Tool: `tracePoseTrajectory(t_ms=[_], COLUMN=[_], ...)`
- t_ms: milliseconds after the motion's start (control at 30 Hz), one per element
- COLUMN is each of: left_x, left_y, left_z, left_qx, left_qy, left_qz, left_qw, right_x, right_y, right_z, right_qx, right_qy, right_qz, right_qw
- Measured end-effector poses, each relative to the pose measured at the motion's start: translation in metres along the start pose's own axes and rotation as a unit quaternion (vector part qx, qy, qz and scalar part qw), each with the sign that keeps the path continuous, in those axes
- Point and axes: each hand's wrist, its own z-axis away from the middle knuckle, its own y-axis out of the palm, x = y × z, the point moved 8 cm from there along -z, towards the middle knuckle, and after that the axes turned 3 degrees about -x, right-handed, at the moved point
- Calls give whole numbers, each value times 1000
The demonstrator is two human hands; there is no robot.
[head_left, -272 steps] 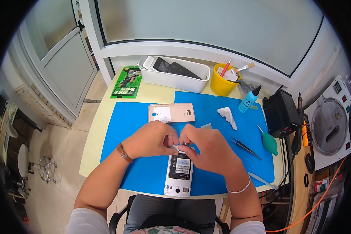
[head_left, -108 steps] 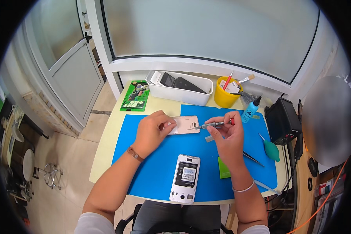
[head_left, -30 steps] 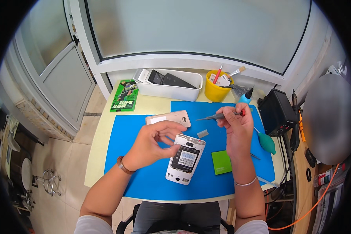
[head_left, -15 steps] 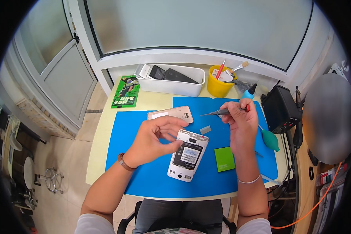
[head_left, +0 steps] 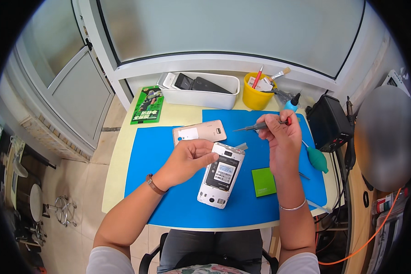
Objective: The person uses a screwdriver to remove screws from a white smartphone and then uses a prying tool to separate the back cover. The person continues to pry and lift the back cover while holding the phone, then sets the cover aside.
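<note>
My left hand [head_left: 192, 157] grips the upper left edge of a white smartphone [head_left: 206, 192], thumb on its near face and fingers curled behind. The phone's back cover is off, showing a dark inner area with a white label. Raised above the mat, my right hand [head_left: 281, 132] is closed round a slim grey screwdriver [head_left: 252, 127] with a red end, its tip pointing left and apart from the phone. A rose-gold back cover [head_left: 210, 131] lies beyond the phone. A small pale strip [head_left: 242, 146] is partly hidden behind the phone's top corner.
On the blue mat [head_left: 169, 210] lies a green square packet [head_left: 263, 181]. A green air blower [head_left: 317, 160] and a black station with cables [head_left: 329, 123] stand right. Along the back are a white bin of phones [head_left: 196, 99], a yellow cup of tools [head_left: 255, 98] and a blue bottle [head_left: 291, 108].
My left hand's fingers have closed in on the phone's upper left edge. The phone's top has shifted slightly up and away. My right hand keeps the screwdriver in nearly the same place.
</note>
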Motion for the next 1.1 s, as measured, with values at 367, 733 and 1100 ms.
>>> tracePoseTrajectory(t_ms=[367,733,1100], left_x=[-9,-21,-14], left_y=[4,7,7], left_z=[5,11,9], left_qx=[-19,-22,24], left_qy=[37,90,56], left_qz=[-82,-407,-413], left_qw=[996,909,909], right_x=[1,-9,-9], right_y=[1,24,55], right_z=[0,7,27], right_qx=[-7,86,209], right_qy=[1,35,-42], right_qz=[1,139,397], right_qw=[1000,986,893])
